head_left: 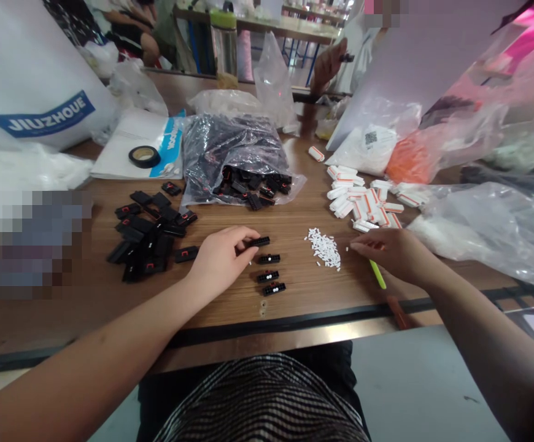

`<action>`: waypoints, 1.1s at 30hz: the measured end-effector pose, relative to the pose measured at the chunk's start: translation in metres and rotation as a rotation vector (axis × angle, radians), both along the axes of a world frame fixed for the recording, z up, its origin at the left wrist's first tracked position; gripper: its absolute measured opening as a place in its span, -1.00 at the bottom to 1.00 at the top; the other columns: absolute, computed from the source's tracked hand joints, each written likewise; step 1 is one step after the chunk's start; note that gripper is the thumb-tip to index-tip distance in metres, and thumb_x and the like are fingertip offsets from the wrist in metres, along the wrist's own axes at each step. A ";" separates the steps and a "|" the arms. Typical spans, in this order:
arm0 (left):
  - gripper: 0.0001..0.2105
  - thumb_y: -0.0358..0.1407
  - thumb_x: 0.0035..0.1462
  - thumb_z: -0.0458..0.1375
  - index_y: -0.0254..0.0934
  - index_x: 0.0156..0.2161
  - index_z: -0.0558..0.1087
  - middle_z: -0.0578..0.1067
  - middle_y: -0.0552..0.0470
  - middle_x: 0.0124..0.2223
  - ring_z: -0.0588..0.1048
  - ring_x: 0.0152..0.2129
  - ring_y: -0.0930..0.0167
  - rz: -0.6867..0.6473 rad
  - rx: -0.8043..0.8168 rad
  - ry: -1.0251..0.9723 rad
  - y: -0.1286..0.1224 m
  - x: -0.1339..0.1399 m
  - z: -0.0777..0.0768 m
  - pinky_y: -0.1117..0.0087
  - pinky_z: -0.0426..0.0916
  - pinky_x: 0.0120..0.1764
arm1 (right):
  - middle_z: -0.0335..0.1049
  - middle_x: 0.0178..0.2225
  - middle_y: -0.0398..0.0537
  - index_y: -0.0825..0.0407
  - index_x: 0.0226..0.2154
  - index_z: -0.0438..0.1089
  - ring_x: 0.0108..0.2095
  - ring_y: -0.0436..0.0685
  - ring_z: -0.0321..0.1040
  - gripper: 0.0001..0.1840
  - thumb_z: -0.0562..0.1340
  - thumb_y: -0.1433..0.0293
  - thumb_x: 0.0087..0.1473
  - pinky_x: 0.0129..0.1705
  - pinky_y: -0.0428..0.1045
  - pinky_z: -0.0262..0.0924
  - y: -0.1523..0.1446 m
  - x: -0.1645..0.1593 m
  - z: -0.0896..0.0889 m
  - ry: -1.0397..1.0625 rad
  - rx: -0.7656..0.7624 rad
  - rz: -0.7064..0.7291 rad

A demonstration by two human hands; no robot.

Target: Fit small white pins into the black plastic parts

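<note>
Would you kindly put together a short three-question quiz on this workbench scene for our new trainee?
1. True or false: the left hand touches the top black connector of the column of four.
2. What lies closest to the right hand? A) roll of black tape B) pile of tiny white pieces C) clear bag of black parts
3. Fill in: a yellow-green ____ pokes out from under the right hand.

Key: 1 true; 2 B; 3 stick (what tool it is cannot be told).
</note>
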State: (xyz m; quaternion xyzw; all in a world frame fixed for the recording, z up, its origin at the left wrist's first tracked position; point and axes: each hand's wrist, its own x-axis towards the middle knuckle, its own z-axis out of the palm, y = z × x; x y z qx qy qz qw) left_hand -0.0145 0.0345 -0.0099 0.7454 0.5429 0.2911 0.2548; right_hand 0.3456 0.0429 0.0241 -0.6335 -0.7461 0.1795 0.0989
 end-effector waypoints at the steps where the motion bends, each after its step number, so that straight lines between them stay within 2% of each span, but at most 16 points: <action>1: -0.79 -0.42 0.10 0.28 -0.22 -0.12 0.54 0.53 0.09 -0.35 0.46 -0.44 0.44 -0.002 0.002 0.002 0.000 0.000 0.000 0.37 0.33 -0.27 | 0.59 -0.39 -0.10 -0.08 -0.34 0.60 -0.41 0.10 0.43 -0.73 0.27 0.13 0.10 -0.35 0.03 0.26 0.001 0.000 -0.001 -0.003 -0.013 0.005; 7: -0.79 -0.42 0.10 0.28 -0.22 -0.12 0.54 0.54 0.08 -0.33 0.47 -0.44 0.44 -0.004 -0.010 0.000 0.000 0.000 0.000 0.38 0.34 -0.28 | 0.58 -0.39 -0.11 -0.08 -0.36 0.59 -0.40 0.10 0.43 -0.76 0.29 0.15 0.07 -0.34 0.03 0.27 0.006 0.003 -0.012 -0.017 -0.013 0.003; 14: -0.79 -0.43 0.10 0.28 -0.20 -0.13 0.54 0.56 0.08 -0.31 0.48 -0.42 0.43 -0.010 0.008 -0.005 0.001 0.000 -0.001 0.37 0.36 -0.27 | 0.59 -0.36 -0.09 -0.07 -0.40 0.58 -0.33 0.14 0.48 -0.78 0.28 0.18 0.06 -0.30 0.03 0.30 0.006 0.003 -0.014 -0.001 -0.013 -0.006; 29: -0.80 -0.43 0.10 0.26 -0.22 -0.14 0.53 0.53 0.08 -0.35 0.46 -0.44 0.43 -0.016 -0.011 -0.007 0.000 0.000 0.003 0.36 0.37 -0.29 | 0.54 -0.49 -0.11 -0.03 -0.48 0.53 -0.47 0.09 0.42 -0.80 0.25 0.23 0.01 -0.44 -0.02 0.24 0.007 -0.015 -0.010 -0.053 -0.017 -0.027; 33: -0.76 -0.42 0.08 0.28 -0.23 -0.11 0.51 0.54 0.06 -0.30 0.47 -0.42 0.43 -0.034 -0.024 -0.043 0.000 -0.002 0.002 0.35 0.39 -0.29 | 0.50 -0.54 -0.11 -0.02 -0.49 0.51 -0.52 0.10 0.38 -0.81 0.26 0.24 0.00 -0.48 0.00 0.21 0.007 -0.020 -0.007 -0.068 -0.010 -0.030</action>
